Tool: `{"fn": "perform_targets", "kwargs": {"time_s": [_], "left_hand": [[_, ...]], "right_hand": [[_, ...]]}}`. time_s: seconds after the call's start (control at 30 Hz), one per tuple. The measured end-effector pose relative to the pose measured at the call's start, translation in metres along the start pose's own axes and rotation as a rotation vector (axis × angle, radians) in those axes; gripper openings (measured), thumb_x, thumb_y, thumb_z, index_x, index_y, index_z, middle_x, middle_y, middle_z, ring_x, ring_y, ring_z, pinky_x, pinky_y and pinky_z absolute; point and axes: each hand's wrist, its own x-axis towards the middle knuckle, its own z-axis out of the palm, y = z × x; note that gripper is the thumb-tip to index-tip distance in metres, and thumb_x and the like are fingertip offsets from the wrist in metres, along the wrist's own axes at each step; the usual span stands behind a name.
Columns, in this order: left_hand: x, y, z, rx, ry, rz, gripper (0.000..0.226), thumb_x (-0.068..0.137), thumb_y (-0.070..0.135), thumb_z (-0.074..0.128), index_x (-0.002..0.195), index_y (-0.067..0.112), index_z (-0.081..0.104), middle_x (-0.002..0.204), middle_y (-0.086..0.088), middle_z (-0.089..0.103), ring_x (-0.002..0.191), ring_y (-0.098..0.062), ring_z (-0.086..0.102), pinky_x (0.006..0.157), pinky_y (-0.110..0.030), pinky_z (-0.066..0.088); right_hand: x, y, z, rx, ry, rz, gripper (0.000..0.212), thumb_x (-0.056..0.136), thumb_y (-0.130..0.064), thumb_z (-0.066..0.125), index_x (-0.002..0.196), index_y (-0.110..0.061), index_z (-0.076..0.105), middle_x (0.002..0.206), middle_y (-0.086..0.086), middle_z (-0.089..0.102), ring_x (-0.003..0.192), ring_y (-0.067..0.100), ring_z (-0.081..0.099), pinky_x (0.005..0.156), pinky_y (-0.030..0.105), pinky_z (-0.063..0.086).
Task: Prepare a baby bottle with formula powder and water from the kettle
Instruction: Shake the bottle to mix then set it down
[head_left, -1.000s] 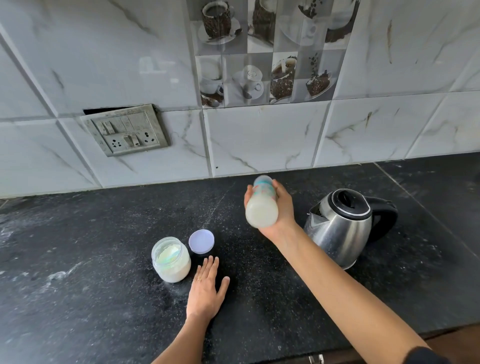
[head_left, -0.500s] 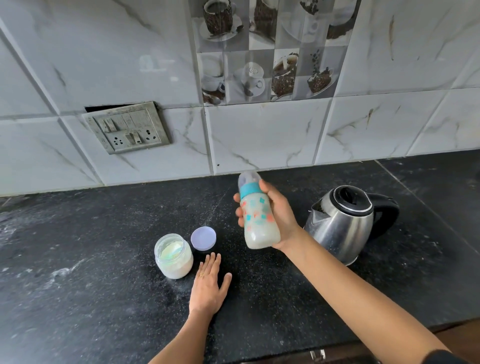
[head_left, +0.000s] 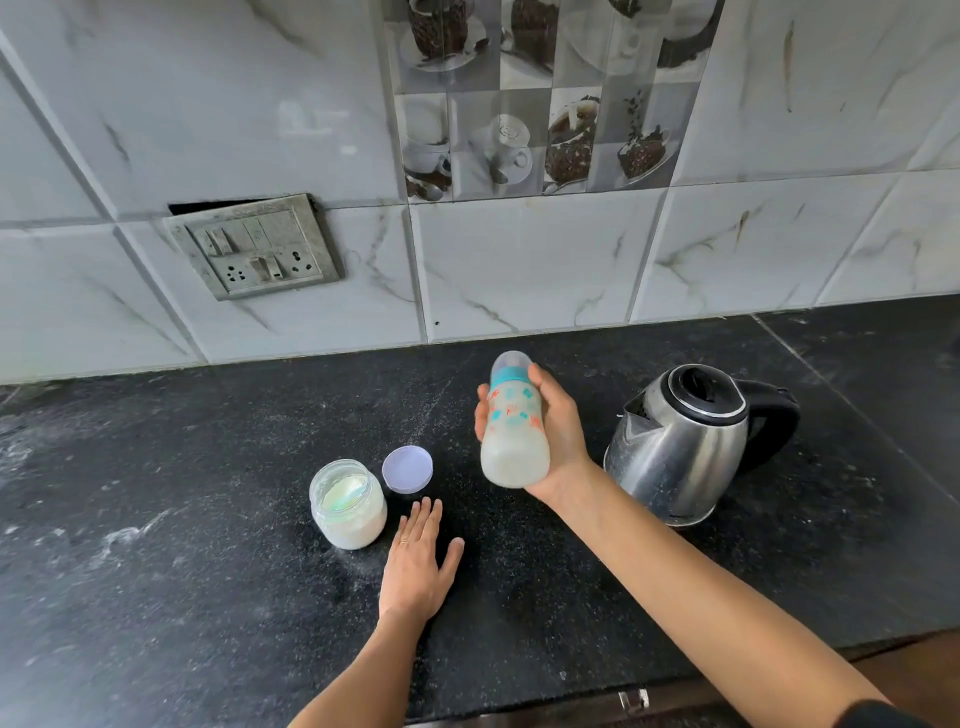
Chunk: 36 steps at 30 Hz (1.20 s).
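Observation:
My right hand (head_left: 558, 436) grips a baby bottle (head_left: 513, 423) in the air above the black counter, its capped teal-ringed top pointing up and away. The bottle holds milky white liquid. A steel kettle (head_left: 685, 447) with a black lid and handle stands just right of that hand. My left hand (head_left: 418, 564) lies flat on the counter, fingers spread, holding nothing. Beside it on the left stands an open jar of formula powder (head_left: 348, 504), and its lilac lid (head_left: 408, 469) lies flat behind my fingertips.
The black stone counter (head_left: 182, 519) carries scattered white powder, mostly on the left. A tiled wall rises behind, with a switch and socket plate (head_left: 254, 252) at upper left. The counter's front edge (head_left: 628, 699) runs along the bottom.
The bottle has swung from pointing away, base toward me, to a nearly upright tilt and shifted slightly. My left hand has stayed flat on the counter.

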Motion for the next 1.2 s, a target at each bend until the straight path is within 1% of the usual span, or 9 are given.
{"fn": "perform_targets", "kwargs": {"time_s": [0.07, 0.2, 0.33, 0.47, 0.63, 0.77, 0.9, 1.03, 1.2], "left_hand": [[0.000, 0.000, 0.000, 0.003, -0.005, 0.002, 0.065, 0.097, 0.048, 0.034, 0.150, 0.017, 0.014, 0.158, 0.003, 0.009, 0.137, 0.001, -0.010, 0.113, -0.020, -0.011], [-0.001, 0.000, 0.000, -0.007, -0.010, -0.003, 0.065, 0.097, 0.049, 0.033, 0.150, 0.018, 0.014, 0.158, 0.003, 0.009, 0.137, 0.001, -0.009, 0.114, -0.021, -0.010], [0.000, 0.000, 0.000, -0.002, -0.009, 0.000, 0.065, 0.097, 0.050, 0.033, 0.150, 0.018, 0.014, 0.158, 0.004, 0.008, 0.137, 0.001, -0.009, 0.114, -0.020, -0.010], [-0.001, 0.000, -0.001, 0.000, -0.010, 0.006, 0.065, 0.097, 0.049, 0.033, 0.150, 0.018, 0.014, 0.158, 0.003, 0.008, 0.137, 0.001, -0.010, 0.113, -0.020, -0.011], [0.000, 0.000, -0.001, -0.005, -0.006, 0.005, 0.065, 0.097, 0.049, 0.034, 0.150, 0.017, 0.015, 0.158, 0.002, 0.010, 0.137, 0.001, -0.009, 0.113, -0.020, -0.010], [-0.002, 0.001, -0.001, -0.001, -0.004, 0.009, 0.065, 0.097, 0.049, 0.033, 0.150, 0.017, 0.014, 0.158, 0.002, 0.010, 0.137, 0.001, -0.009, 0.112, -0.019, -0.011], [0.000, 0.000, -0.001, 0.000, 0.007, 0.008, 0.065, 0.097, 0.048, 0.034, 0.150, 0.016, 0.015, 0.157, 0.002, 0.011, 0.136, 0.001, -0.009, 0.112, -0.019, -0.011], [0.000, 0.000, 0.000, 0.004, -0.006, 0.013, 0.065, 0.097, 0.048, 0.034, 0.150, 0.015, 0.013, 0.158, 0.001, 0.009, 0.136, 0.001, -0.010, 0.112, -0.019, -0.012], [0.001, -0.001, 0.000, -0.006, -0.009, 0.010, 0.065, 0.097, 0.048, 0.034, 0.150, 0.016, 0.015, 0.158, 0.001, 0.011, 0.138, -0.001, -0.008, 0.114, -0.021, -0.009]], "right_hand": [[-0.001, 0.002, 0.002, -0.029, -0.004, 0.007, 0.037, 0.090, -0.039, 0.053, 0.094, -0.002, 0.059, 0.082, 0.012, 0.060, 0.060, 0.021, 0.061, 0.053, 0.026, 0.055], [0.008, -0.004, -0.001, 0.150, 0.101, -0.042, 0.036, 0.090, -0.038, 0.056, 0.098, -0.003, 0.054, 0.081, 0.014, 0.058, 0.059, 0.022, 0.060, 0.052, 0.028, 0.056], [-0.001, 0.001, -0.008, -0.117, 0.008, 0.066, 0.037, 0.090, -0.038, 0.053, 0.102, -0.003, 0.056, 0.084, 0.012, 0.060, 0.058, 0.022, 0.062, 0.054, 0.027, 0.056], [0.009, -0.011, -0.004, 0.097, 0.182, -0.089, 0.036, 0.092, -0.039, 0.053, 0.097, -0.003, 0.052, 0.078, 0.014, 0.055, 0.058, 0.023, 0.058, 0.051, 0.027, 0.056], [-0.001, -0.003, -0.007, -0.162, -0.024, 0.065, 0.037, 0.090, -0.038, 0.052, 0.098, -0.003, 0.059, 0.082, 0.011, 0.062, 0.058, 0.021, 0.062, 0.054, 0.027, 0.055], [0.012, 0.004, 0.000, 0.093, 0.123, -0.081, 0.036, 0.090, -0.039, 0.052, 0.085, -0.003, 0.053, 0.070, 0.012, 0.055, 0.051, 0.022, 0.059, 0.050, 0.026, 0.054], [0.004, 0.017, -0.005, -0.096, 0.034, 0.070, 0.037, 0.089, -0.038, 0.054, 0.093, -0.002, 0.058, 0.079, 0.012, 0.059, 0.056, 0.022, 0.061, 0.052, 0.028, 0.055], [0.013, 0.004, -0.005, 0.148, 0.142, -0.079, 0.034, 0.090, -0.037, 0.054, 0.090, -0.003, 0.053, 0.073, 0.013, 0.055, 0.052, 0.023, 0.060, 0.050, 0.027, 0.054], [0.000, 0.005, -0.011, -0.164, -0.027, 0.082, 0.037, 0.091, -0.038, 0.050, 0.101, -0.003, 0.056, 0.082, 0.011, 0.061, 0.058, 0.022, 0.061, 0.052, 0.028, 0.055]]}}
